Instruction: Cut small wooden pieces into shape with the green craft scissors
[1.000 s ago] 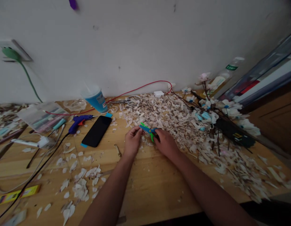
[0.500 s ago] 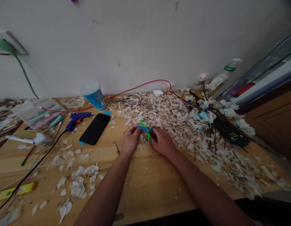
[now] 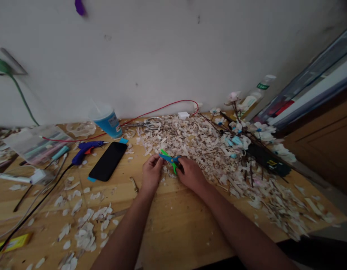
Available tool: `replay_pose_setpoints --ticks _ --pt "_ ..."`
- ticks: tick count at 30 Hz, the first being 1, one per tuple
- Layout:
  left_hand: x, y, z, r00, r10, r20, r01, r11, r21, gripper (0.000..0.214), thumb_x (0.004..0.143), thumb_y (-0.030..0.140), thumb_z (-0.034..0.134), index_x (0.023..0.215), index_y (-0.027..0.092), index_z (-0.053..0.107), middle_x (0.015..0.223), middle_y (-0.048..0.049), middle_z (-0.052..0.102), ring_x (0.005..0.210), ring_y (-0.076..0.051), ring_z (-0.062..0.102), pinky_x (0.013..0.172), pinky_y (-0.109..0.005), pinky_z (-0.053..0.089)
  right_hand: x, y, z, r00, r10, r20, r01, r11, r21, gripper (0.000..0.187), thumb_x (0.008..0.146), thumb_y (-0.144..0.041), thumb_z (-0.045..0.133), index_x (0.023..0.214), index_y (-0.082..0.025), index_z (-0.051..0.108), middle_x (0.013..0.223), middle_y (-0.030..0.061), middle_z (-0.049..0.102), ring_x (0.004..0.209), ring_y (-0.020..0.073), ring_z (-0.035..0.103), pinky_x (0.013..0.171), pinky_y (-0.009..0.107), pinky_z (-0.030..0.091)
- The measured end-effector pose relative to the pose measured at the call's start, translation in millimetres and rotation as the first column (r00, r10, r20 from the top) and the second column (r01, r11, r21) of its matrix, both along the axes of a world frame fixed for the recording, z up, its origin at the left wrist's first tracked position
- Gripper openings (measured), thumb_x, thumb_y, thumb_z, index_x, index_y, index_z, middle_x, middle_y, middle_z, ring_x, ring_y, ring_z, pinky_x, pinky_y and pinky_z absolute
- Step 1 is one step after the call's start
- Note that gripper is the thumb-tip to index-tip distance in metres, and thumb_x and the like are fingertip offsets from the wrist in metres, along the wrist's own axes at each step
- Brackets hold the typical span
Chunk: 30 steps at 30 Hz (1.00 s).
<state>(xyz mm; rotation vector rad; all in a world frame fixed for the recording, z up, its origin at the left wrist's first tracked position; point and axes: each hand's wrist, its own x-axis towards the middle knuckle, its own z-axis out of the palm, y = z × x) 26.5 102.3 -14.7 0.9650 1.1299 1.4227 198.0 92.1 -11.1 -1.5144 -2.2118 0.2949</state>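
My right hand (image 3: 191,173) is closed around the handles of small scissors (image 3: 171,159), one half blue and the other bright green. The blades point left and stand parted. Close to the blade tips, my left hand (image 3: 151,171) is closed with thumb and fingers pinched together; what it holds, if anything, is too small to make out. Behind both hands spreads a large heap of pale petal-like scraps (image 3: 187,131). A small brass-coloured piece (image 3: 133,184) lies on the wooden table (image 3: 176,232) left of my left wrist.
To the left are a black phone (image 3: 108,161), a blue glue gun (image 3: 85,150), a blue cup (image 3: 108,122) and a clear case of pens (image 3: 38,144). Loose petals (image 3: 86,236) lie front left. Artificial flower branches (image 3: 246,131) and a bottle (image 3: 253,97) stand at right.
The view has tilted and turned slightly, so the table's things appear lower and farther left. Both hands keep nearly the same pose, with the scissors still in my right hand.
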Motion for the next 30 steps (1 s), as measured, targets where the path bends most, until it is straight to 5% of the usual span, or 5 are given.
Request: replay_pose_setpoints --ticks 17,26,30 --pt "-10.2 -0.5 2.8 0.962 0.008 -0.271 0.015 0.996 0.083 0.018 0.083 0.034 0.063 0.09 0.019 0.07 0.078 -0.0017 0.067 0.073 -0.015 0.061 0.072 -0.026 0.046 1.6 1.2 -0.1 1.0 0.013 -0.001 -0.013 1.0 -0.017 0.011 0.083 -0.018 0.057 0.095 -0.019 0.057 0.091 0.0071 0.065 0.085 0.0214 0.058 0.076 0.031 0.04" --pt "-11.9 -1.8 3.4 0.943 -0.007 -0.333 0.047 0.993 0.112 0.016 0.085 0.032 0.063 0.089 0.02 0.071 0.081 -0.0023 0.067 0.077 -0.016 0.061 0.074 -0.026 0.046 2.1 1.0 0.7 1.0 0.009 -0.024 -0.009 1.0 -0.008 0.009 0.083 -0.017 0.057 0.091 -0.019 0.058 0.089 0.0072 0.065 0.083 0.0212 0.059 0.073 0.03 0.04" --pt "-8.9 -0.5 4.9 0.97 -0.011 -0.244 0.032 0.996 0.081 0.02 0.081 0.036 0.069 0.089 0.019 0.072 0.077 -0.002 0.067 0.072 -0.014 0.06 0.07 -0.025 0.046 4.7 1.9 -3.9 0.994 -0.071 -0.082 0.072 0.997 0.013 0.011 0.087 -0.018 0.051 0.094 -0.02 0.06 0.09 0.007 0.067 0.082 0.0209 0.06 0.073 0.029 0.04"
